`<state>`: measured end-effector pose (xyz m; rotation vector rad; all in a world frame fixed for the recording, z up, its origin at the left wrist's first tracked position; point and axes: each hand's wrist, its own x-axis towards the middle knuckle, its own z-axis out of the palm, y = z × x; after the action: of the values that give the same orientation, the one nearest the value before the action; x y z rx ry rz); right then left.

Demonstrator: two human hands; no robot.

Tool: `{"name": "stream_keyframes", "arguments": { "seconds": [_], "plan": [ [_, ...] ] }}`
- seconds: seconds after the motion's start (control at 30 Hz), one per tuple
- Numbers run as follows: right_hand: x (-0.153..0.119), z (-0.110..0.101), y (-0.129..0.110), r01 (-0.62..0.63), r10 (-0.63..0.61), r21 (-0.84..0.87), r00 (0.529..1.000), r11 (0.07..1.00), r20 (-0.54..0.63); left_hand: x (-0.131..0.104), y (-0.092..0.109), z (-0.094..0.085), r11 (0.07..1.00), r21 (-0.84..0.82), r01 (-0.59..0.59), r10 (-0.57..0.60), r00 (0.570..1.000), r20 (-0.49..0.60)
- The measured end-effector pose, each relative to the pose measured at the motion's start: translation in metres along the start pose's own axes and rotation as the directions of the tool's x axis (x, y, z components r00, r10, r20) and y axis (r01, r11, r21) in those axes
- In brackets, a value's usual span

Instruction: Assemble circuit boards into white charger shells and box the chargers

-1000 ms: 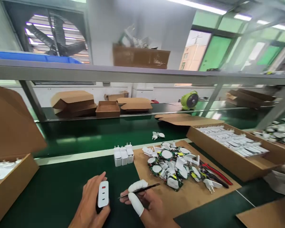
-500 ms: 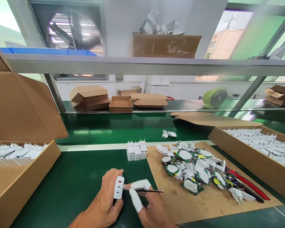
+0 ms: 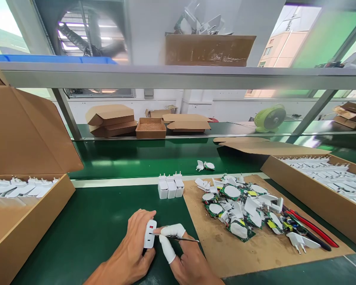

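My left hand (image 3: pixel 133 247) is closed round a white charger (image 3: pixel 150 234), whose port face with a red slot and darker slots is turned toward my right hand. Between white-covered fingertips, my right hand (image 3: pixel 182 251) holds a thin dark metal tool (image 3: pixel 178 238). The tool's tip meets the port face of the charger. Beyond my hands, several white chargers (image 3: pixel 171 188) stand upright in a small group on the green surface, prongs up.
On the right, brown cardboard (image 3: pixel 219 253) bears piled circuit boards (image 3: pixel 240 229) and red-handled pliers (image 3: pixel 314 229). Open boxes of white chargers flank the work surface, left (image 3: pixel 41 221) and right (image 3: pixel 308 194). A green fan (image 3: pixel 269 118) stands behind.
The small pieces on the green belt have shifted left. Both hands and the charger appear slightly further right, and the tool's tip sits a little higher on the port face.
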<state>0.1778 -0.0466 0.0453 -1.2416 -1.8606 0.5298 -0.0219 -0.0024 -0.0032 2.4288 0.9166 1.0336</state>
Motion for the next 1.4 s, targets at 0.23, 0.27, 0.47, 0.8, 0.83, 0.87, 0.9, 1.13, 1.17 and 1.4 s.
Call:
{"name": "stream_keyframes", "arguments": {
  "seconds": [0.23, 0.27, 0.47, 0.8, 0.83, 0.87, 0.9, 1.13, 1.17, 1.4],
  "plan": [
    [0.001, 0.002, -0.002, 0.228, -0.228, -0.019, 0.974, 0.973, 0.0, -0.005, -0.007, 0.007, 1.0, 0.03, -0.005, 0.004, 1.0, 0.026],
    [0.001, 0.003, -0.002, 0.246, -0.246, -0.014, 0.969, 0.969, 0.019, -0.005, -0.007, 0.007, 0.999, 0.035, -0.012, 0.011, 0.999, 0.037],
    [-0.011, 0.014, 0.01, 0.185, -0.19, -0.052, 0.974, 0.981, -0.125, -0.003, -0.005, 0.007, 0.998, 0.058, -0.023, 0.023, 1.0, 0.014],
    [-0.012, 0.008, 0.007, 0.292, -0.3, -0.076, 0.944, 0.954, -0.14, -0.001, -0.004, 0.005, 0.997, 0.065, -0.03, 0.03, 0.999, 0.013],
    [-0.01, 0.007, 0.005, 0.307, -0.313, -0.065, 0.938, 0.95, -0.149, -0.001, -0.004, 0.004, 0.997, 0.066, -0.036, 0.035, 0.999, 0.016],
    [-0.008, 0.007, 0.003, 0.319, -0.323, -0.054, 0.933, 0.946, -0.156, 0.0, -0.003, 0.004, 0.997, 0.069, -0.04, 0.039, 0.999, 0.018],
    [-0.007, 0.007, 0.002, 0.328, -0.33, -0.043, 0.93, 0.944, -0.161, 0.0, -0.003, 0.003, 0.996, 0.073, -0.044, 0.042, 0.999, 0.019],
    [-0.005, 0.009, 0.004, 0.373, -0.369, 0.007, 0.92, 0.928, -0.133, 0.0, -0.002, 0.005, 0.993, 0.105, -0.046, 0.049, 0.999, -0.018],
    [-0.005, 0.009, 0.005, 0.38, -0.376, 0.006, 0.919, 0.925, -0.118, 0.001, -0.002, 0.006, 0.993, 0.111, -0.05, 0.053, 0.998, -0.018],
    [-0.009, 0.011, 0.014, 0.416, -0.419, -0.058, 0.907, 0.907, -0.046, 0.001, -0.007, 0.011, 0.983, 0.179, -0.038, 0.046, 0.998, -0.042]
  ]
}}
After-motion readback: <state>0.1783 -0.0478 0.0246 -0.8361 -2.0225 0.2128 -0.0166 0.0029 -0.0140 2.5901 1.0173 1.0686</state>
